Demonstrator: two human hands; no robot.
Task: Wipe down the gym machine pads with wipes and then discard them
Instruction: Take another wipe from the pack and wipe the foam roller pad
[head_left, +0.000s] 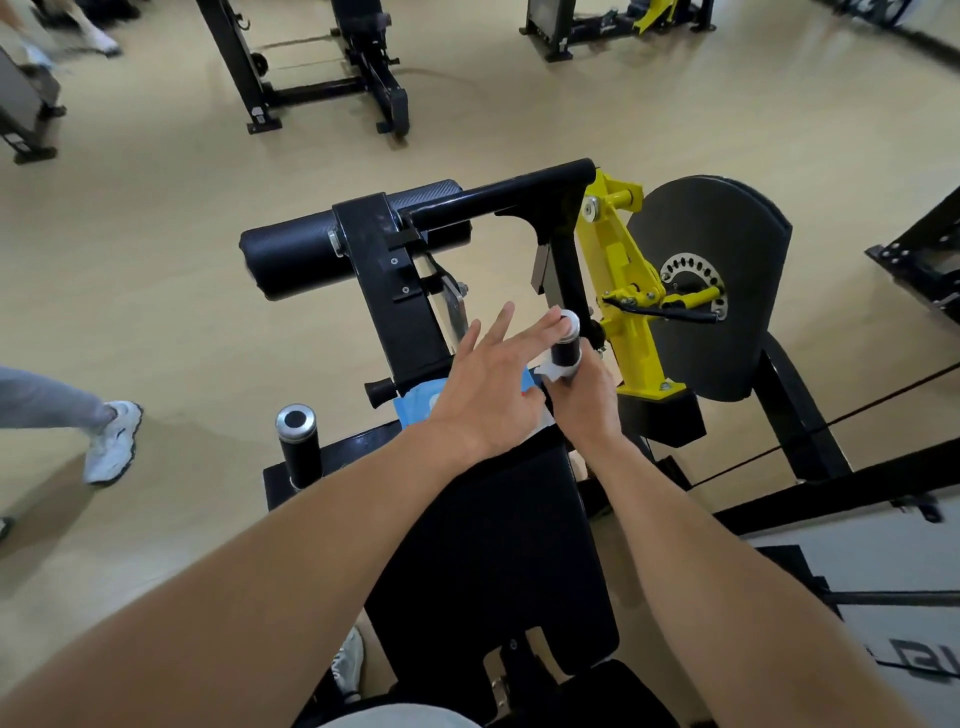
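Both bare forearms are stretched forward over the seat (498, 545), a flat black pad with a matte, slightly grained cover. The right hand (584, 400) is clenched round the lower part of the right grip (565, 343), an upright black cylinder capped with a shiny metal disc; a white wipe (549, 370) is pinched between the palm and the grip, and a crumpled corner of it is seen sticking out on the left just above the fist. The left hand (488, 384) is held released, palm down, its fingers (540, 332) spread and pointed far and right, the tips lying just beside the grip's cap; whether they touch it cannot be told. Under the left palm a blue pack (415, 408) with a white spot is partly hidden, resting at the far edge of the seat. On the near left a second grip (297, 441) of the same shape stands free, well apart from both hands. Farther off, a fat black roller pad (291, 257) with a fine woven texture is carried on a glossy black arm (400, 296). To the right, yellow painted brackets (623, 280) are joined to a dull black round cover (727, 270). The floor (156, 260) is pale, smooth wood-look.
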